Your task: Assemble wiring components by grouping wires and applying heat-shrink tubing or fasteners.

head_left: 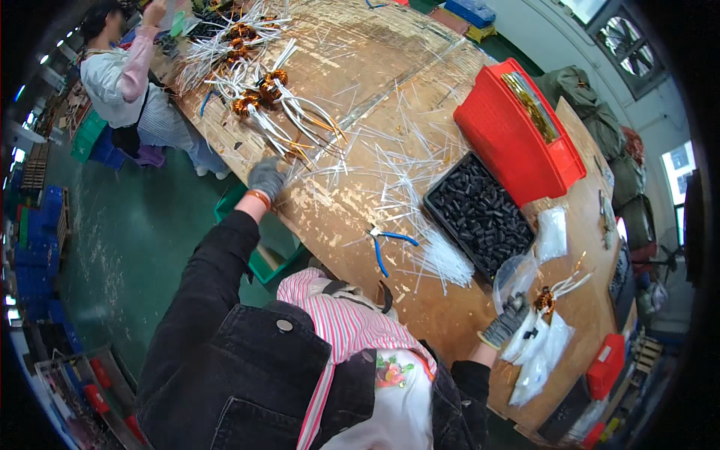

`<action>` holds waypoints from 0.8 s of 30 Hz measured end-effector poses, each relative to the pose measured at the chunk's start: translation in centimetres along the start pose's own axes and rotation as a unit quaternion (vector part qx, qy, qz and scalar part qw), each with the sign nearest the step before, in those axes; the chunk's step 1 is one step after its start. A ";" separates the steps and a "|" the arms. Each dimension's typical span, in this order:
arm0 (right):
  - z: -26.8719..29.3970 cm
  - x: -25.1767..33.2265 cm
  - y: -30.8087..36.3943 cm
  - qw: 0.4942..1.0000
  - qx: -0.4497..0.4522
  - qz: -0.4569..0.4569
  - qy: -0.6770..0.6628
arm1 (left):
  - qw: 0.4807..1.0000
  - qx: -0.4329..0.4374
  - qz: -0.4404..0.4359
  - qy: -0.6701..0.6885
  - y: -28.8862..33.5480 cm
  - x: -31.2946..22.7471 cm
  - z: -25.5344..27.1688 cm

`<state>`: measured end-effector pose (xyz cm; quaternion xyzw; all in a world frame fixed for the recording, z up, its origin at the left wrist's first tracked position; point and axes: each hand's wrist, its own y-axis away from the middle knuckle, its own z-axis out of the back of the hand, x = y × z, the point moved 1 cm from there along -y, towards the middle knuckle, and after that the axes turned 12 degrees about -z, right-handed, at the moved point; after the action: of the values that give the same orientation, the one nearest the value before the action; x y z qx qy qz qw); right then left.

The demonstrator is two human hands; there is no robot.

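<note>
Right now, the left hand [266,178], in a grey knit glove, is by the edge of the big worn wooden table [337,225]. It is close to the ends of long white wires [289,124] that come from orange-brown copper wire rings [246,105]. Its fingers look bent, but I cannot tell if they hold a wire. The right hand [507,322], in a grey glove too, is far over on the other side, by a crinkly see-through plastic bag [514,279]. I cannot tell if it grips the bag. Just past it sits one more copper ring with white wires [545,301], next to shiny white plastic packs [541,364]. Lots of stuff lies between the hands: small pliers with blue handles [400,238], a heap of thin white plastic sticks [446,262], and a black tray [455,238] full of short black tubes [480,214]. Behind the tray, a big red plastic bin [495,127] takes up much room. A person in a white top [112,86] is at the far left.
</note>
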<state>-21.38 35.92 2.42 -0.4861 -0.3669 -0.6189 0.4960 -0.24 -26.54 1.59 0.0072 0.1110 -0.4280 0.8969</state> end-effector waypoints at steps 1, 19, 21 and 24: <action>-2.0 2.0 1.6 0.999 0.011 -0.034 -0.007 | 0.999 -0.022 0.004 -0.028 -1.9 2.3 0.4; -16.8 8.2 15.2 0.966 0.122 -0.170 0.151 | 0.954 0.035 -0.195 -0.224 -21.9 19.9 -2.5; -17.2 8.3 15.6 0.962 0.119 -0.186 0.162 | 0.929 -0.085 -0.273 -0.233 -21.7 19.8 -0.8; -18.4 8.7 15.5 0.959 0.135 -0.201 0.146 | 0.930 -0.075 -0.336 -0.130 -20.4 17.8 2.6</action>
<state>-11.01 12.76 5.69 -0.2356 -0.4608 -0.7148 0.4704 -4.59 -53.31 2.11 -0.1533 0.0205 -0.6919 0.7052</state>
